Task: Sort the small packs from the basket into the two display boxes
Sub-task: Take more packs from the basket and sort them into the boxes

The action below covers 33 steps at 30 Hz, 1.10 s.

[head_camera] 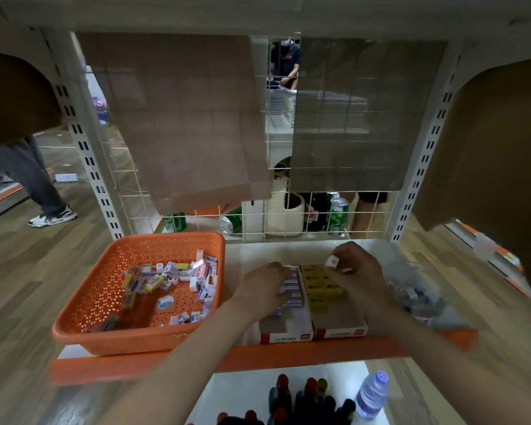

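Note:
An orange perforated basket (98,289) sits at the shelf's left with several small white, blue and yellow packs (172,277) scattered in it. To its right stand two display boxes side by side. The left box (284,334) holds white-and-blue packs (292,297); the right box (342,331) holds yellow packs (319,283). My left hand (265,286) lies over the left box, its fingers curled on the white-and-blue packs there. Above the right box's far end, my right hand (354,271) pinches a small white pack (331,261).
A clear plastic bag (417,296) with more packs lies right of the boxes. The shelf has an orange front edge (196,360) and a wire grid back. Bottles (373,394) stand on the shelf below. Green cans (337,216) sit behind the grid. A person stands at far left.

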Motion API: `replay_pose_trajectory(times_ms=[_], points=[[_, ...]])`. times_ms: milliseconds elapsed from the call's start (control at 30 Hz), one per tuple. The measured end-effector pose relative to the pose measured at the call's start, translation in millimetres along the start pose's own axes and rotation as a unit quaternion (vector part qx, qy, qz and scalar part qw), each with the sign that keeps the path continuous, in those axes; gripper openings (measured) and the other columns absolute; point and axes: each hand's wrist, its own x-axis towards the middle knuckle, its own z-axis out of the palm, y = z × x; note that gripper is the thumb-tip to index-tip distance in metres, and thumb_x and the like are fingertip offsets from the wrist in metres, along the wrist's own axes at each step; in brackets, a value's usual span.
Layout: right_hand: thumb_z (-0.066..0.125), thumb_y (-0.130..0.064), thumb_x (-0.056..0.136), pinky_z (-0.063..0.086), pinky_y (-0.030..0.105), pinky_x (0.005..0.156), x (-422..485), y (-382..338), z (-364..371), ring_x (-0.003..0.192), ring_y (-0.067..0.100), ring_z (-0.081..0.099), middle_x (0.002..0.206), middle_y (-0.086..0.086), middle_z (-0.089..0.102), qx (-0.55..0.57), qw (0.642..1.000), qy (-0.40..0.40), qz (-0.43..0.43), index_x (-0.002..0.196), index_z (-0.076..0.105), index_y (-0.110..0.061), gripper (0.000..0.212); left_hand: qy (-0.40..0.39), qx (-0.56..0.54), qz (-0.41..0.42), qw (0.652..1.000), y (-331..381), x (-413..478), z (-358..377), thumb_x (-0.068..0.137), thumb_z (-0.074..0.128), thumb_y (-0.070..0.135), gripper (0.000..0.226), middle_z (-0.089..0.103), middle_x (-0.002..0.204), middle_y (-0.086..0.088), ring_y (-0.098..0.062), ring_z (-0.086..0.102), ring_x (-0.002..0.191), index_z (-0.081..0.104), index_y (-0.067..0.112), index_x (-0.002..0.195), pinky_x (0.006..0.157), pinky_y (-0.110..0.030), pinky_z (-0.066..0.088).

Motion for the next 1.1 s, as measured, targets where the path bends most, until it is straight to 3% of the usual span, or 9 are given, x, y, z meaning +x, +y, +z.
replay_pose_trajectory(times_ms=[100,233,333,400,500,600,733,867,1100], points=[[0.075,-0.007,0.076,0.041,0.011,0.061,-2.0,10.1,-35.7,0.067,0.003,0.056,0.069,-0.002,0.061,-0.088,0.995,0.001,-0.046,0.078,0.063,-0.009,0.013,0.008,0.014,0.013,1.0,15.0,5.4,8.0,0.094,0.052,0.027,0.034,0.053,0.125,-0.002,-0.02,0.054,0.111,0.052,0.018,0.126,0.086,-0.028,0.044],[0.075,-0.008,0.065,0.042,0.028,0.068,-3.7,32.3,-90.8,0.072,0.015,0.055,0.074,0.006,0.061,-0.192,0.98,0.034,-0.041,0.071,0.057,-0.038,0.035,-0.002,0.006,0.031,0.999,31.7,16.7,15.5,0.094,0.051,0.03,0.033,0.057,0.125,-0.001,-0.017,0.056,0.109,0.055,0.022,0.125,0.088,-0.029,0.049],[0.072,-0.025,0.065,0.045,0.035,0.068,-10.0,44.2,-125.9,0.074,0.018,0.057,0.076,0.001,0.06,-0.237,0.97,0.046,0.009,0.073,0.06,-0.032,0.016,-0.001,0.02,0.043,0.999,41.0,23.6,18.9,0.095,0.049,0.03,0.029,0.056,0.126,0.001,-0.016,0.054,0.112,0.054,0.021,0.122,0.081,-0.022,0.041],[0.067,-0.034,0.061,0.049,0.04,0.068,-13.0,51.8,-139.3,0.075,0.018,0.059,0.079,-0.002,0.061,-0.256,0.965,0.042,0.035,0.076,0.061,-0.03,0.017,0.0,0.032,0.05,0.998,45.0,26.8,19.8,0.095,0.049,0.029,0.026,0.057,0.124,0.0,-0.015,0.055,0.109,0.055,0.021,0.119,0.077,-0.022,0.04],[0.074,-0.026,0.061,0.05,0.042,0.07,-12.8,54.6,-144.7,0.077,0.017,0.06,0.082,-0.006,0.062,-0.274,0.958,0.039,0.07,0.077,0.061,-0.032,0.022,-0.004,0.034,0.05,0.998,49.5,27.3,18.4,0.095,0.048,0.028,0.025,0.058,0.122,0.0,-0.016,0.055,0.108,0.055,0.019,0.117,0.077,-0.022,0.042],[0.079,-0.019,0.069,0.05,0.038,0.074,-9.3,52.2,-140.7,0.082,0.017,0.058,0.089,-0.007,0.061,-0.306,0.948,0.034,0.084,0.093,0.064,-0.029,0.03,0.004,0.024,0.054,0.998,48.8,26.0,18.2,0.095,0.049,0.028,0.025,0.058,0.122,0.001,-0.014,0.056,0.108,0.055,0.021,0.119,0.074,-0.019,0.039],[0.072,-0.005,0.073,0.048,0.034,0.076,-3.5,43.5,-127.9,0.082,0.017,0.058,0.089,-0.005,0.062,-0.287,0.954,0.076,0.037,0.096,0.066,-0.021,0.028,0.001,0.019,0.05,0.999,43.7,25.1,17.0,0.096,0.048,0.032,0.036,0.055,0.126,0.002,-0.014,0.053,0.112,0.05,0.023,0.13,0.085,-0.022,0.042],[0.065,0.005,0.074,0.048,0.033,0.076,1.5,35.7,-104.2,0.079,0.019,0.059,0.082,-0.006,0.06,-0.256,0.961,0.105,-0.016,0.09,0.067,-0.014,0.025,0.006,0.024,0.045,0.999,36.3,22.9,16.0,0.096,0.048,0.031,0.036,0.054,0.126,0.001,-0.014,0.054,0.112,0.05,0.023,0.131,0.086,-0.022,0.042],[0.065,0.006,0.074,0.047,0.027,0.069,6.0,9.6,-31.7,0.074,0.012,0.059,0.08,-0.002,0.063,-0.259,0.957,0.044,-0.123,0.085,0.066,-0.013,0.023,0.069,0.029,0.014,0.997,5.8,9.7,-8.4,0.095,0.048,0.028,0.027,0.056,0.112,0.002,-0.015,0.058,0.101,0.056,0.023,0.12,0.076,-0.023,0.043]])
